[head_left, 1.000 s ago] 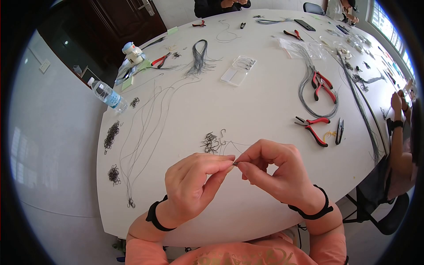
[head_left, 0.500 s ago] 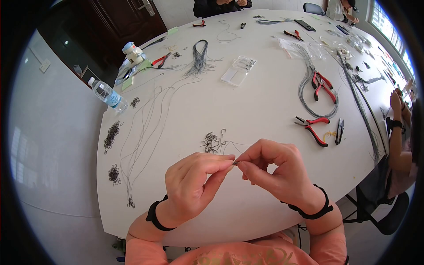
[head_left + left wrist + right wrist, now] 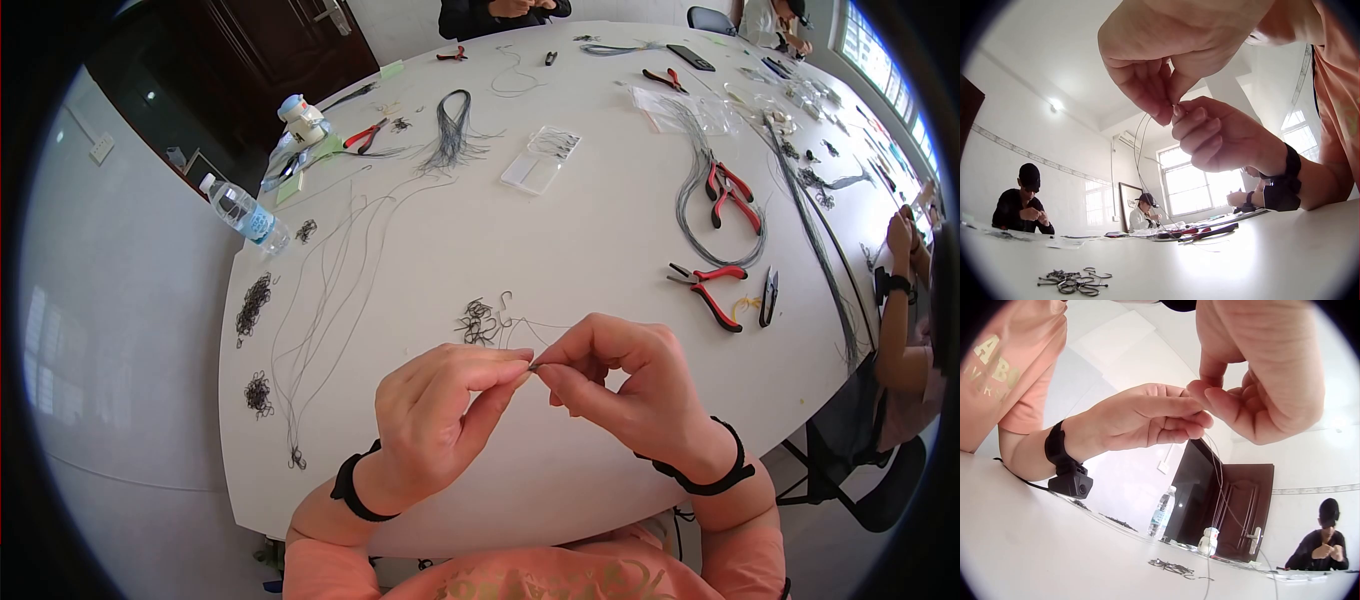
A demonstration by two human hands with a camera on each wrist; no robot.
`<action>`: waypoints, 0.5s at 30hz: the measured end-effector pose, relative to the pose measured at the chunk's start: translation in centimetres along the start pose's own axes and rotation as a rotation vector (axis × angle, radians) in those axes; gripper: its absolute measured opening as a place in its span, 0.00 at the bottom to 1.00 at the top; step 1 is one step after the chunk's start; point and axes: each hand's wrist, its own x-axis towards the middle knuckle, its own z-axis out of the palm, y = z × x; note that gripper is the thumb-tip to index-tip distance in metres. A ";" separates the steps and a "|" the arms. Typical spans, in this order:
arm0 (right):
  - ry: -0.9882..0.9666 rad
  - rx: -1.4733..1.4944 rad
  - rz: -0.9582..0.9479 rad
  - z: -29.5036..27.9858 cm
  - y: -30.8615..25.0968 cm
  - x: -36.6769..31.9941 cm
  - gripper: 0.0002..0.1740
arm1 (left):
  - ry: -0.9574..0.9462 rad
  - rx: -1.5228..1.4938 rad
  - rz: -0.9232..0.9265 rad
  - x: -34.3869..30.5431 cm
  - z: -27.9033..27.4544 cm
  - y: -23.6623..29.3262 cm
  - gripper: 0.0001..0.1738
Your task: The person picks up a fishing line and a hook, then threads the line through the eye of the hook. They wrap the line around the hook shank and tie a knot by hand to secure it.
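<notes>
My left hand (image 3: 430, 410) and right hand (image 3: 640, 390) meet fingertip to fingertip above the table's near side. Between them they pinch a small dark piece (image 3: 533, 367), like a fish hook and mostly hidden by the fingers. Thin fishing line (image 3: 1139, 150) hangs in a loop from the left fingertips in the left wrist view. Right thumb and index finger close on the dark piece from the other side. Just beyond the hands, a pile of dark fish hooks (image 3: 477, 322) lies on the white table (image 3: 590, 260).
Red-handled pliers (image 3: 715, 290) and small snips (image 3: 769, 297) lie to the right, near a coil of line (image 3: 690, 225). Leftward are more hook piles (image 3: 253, 305), long loose lines (image 3: 330, 300) and a water bottle (image 3: 245, 215). A clear plastic box (image 3: 541, 160) sits farther back. Other people sit around the table.
Both hands keep their pinch in nearly the same place, with only a slight shift at the fingertips. Things on the table have not moved.
</notes>
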 end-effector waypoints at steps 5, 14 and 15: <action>0.001 -0.007 0.006 0.0 0.0 0.0 0.05 | 0.002 0.011 0.001 0.0 0.0 0.1 0.13; 0.000 -0.029 -0.015 -0.1 -0.4 0.1 0.02 | 0.007 0.002 0.003 0.0 0.1 0.0 0.13; -0.002 -0.032 -0.019 -0.1 -0.3 0.1 0.02 | 0.007 0.004 0.005 0.0 0.1 0.0 0.13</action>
